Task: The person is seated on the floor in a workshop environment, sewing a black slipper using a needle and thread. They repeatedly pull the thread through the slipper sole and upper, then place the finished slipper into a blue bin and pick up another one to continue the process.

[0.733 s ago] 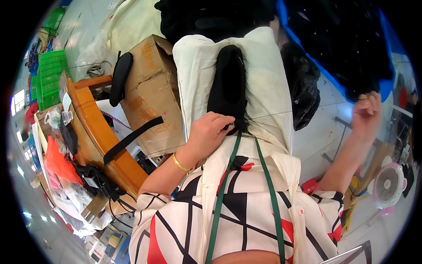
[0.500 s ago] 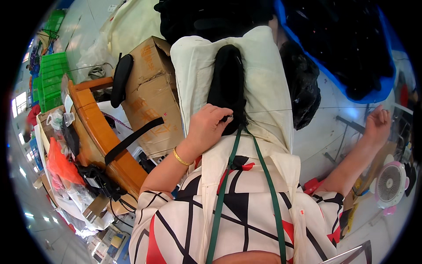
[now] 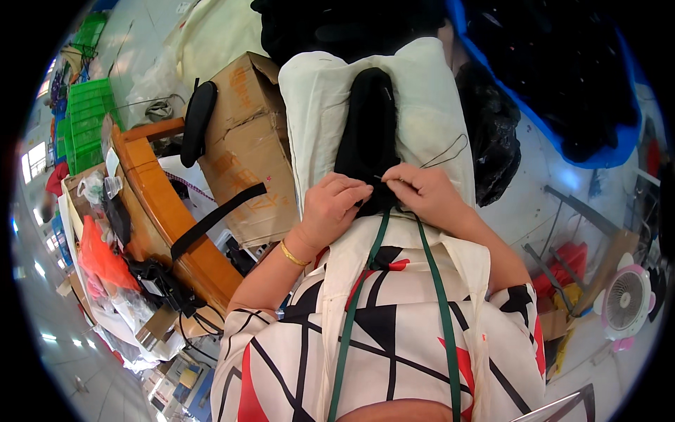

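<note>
On my lap, over white cloth (image 3: 429, 91), lies a black cloth shoe (image 3: 367, 126) with its toe pointing away from me. My left hand (image 3: 330, 211) is closed on the shoe's near edge, thumb and fingers pinching the fabric. My right hand (image 3: 425, 197) is beside it, fingertips pinched together on a thin sewing needle (image 3: 380, 177) at the shoe's near end. A dark thread (image 3: 450, 151) curls in a loose loop above the right hand, over the white cloth. The stitches under the fingers are too small to make out.
A cardboard box (image 3: 246, 155) and a wooden chair frame (image 3: 162, 204) stand to the left, with a black sole-shaped piece (image 3: 199, 123) against the box. On the right are a black plastic bag (image 3: 489, 133), a blue-edged bag (image 3: 562, 84) of dark items and a small fan (image 3: 626, 299).
My right hand has come back from far out on the right to the shoe. The thread, stretched taut before, now hangs in a loop. My left hand has stayed at the shoe.
</note>
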Tool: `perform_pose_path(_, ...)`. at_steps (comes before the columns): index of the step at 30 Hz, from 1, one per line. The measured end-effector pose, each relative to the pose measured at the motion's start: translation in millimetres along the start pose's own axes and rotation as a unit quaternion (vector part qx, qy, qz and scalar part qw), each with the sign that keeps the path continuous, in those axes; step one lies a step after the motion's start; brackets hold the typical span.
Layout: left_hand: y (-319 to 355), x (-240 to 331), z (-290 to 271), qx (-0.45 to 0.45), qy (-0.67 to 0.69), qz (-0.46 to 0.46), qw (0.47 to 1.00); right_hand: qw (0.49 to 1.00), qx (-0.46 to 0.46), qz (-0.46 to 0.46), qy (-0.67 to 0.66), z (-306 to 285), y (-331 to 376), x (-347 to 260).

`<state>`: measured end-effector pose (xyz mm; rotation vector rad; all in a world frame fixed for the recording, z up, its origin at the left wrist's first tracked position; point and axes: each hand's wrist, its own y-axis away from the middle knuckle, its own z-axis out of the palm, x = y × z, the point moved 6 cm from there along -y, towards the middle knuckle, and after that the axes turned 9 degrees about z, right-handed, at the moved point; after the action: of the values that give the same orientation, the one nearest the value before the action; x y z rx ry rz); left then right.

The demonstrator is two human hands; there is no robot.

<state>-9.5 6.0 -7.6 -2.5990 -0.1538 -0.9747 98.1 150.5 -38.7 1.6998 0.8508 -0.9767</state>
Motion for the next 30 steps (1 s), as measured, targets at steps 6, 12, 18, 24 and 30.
perform_pose_path(6,5,2,1,0.042,0.000,0.029,0.999,0.997,-0.005,-0.026,0.071,9,-2,-1)
perform_pose_path(12,7,2,3,0.057,-0.017,0.049,0.997,0.996,-0.009,-0.026,0.082,10,-3,-1)
perform_pose_path(18,7,2,3,0.065,-0.016,0.052,0.996,0.995,-0.012,-0.019,0.092,10,-4,-1)
perform_pose_path(24,7,2,3,0.069,-0.018,0.051,0.996,0.994,-0.023,-0.027,0.106,10,-7,-3)
perform_pose_path(30,10,-1,4,0.072,-0.010,0.028,0.997,0.995,-0.052,0.035,0.083,11,-12,-2)
